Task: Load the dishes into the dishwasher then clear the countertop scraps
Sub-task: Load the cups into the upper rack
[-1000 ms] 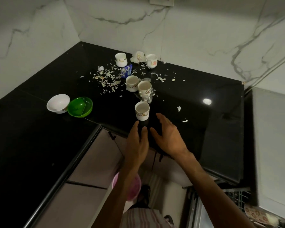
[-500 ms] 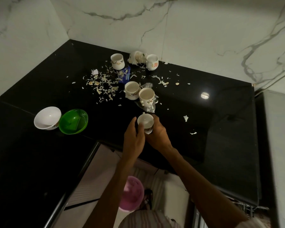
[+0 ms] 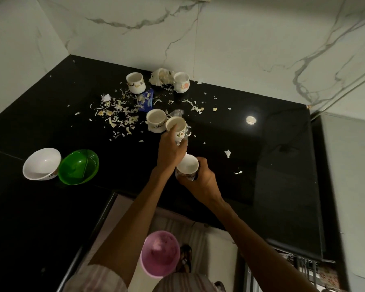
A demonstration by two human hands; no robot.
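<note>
Hands [image 3: 169, 151] [image 3: 200, 179] each apparently grip one cup [image 3: 176, 127] [image 3: 187, 166].

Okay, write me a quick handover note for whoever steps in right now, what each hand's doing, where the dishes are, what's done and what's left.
Right hand: grips one white cup near the counter's front edge.
Left hand: fingers around a second cup, beside a third cup.
Two more cups stand at the back wall, one on the left and one on the right.
White bowl and green bowl sit on the counter's left side.
Scraps lie scattered across the black counter.
Done: nothing visibly loaded; only a corner of the dishwasher rack shows at lower right.
Left: load five cups and two bowls, then clear scraps.
</note>
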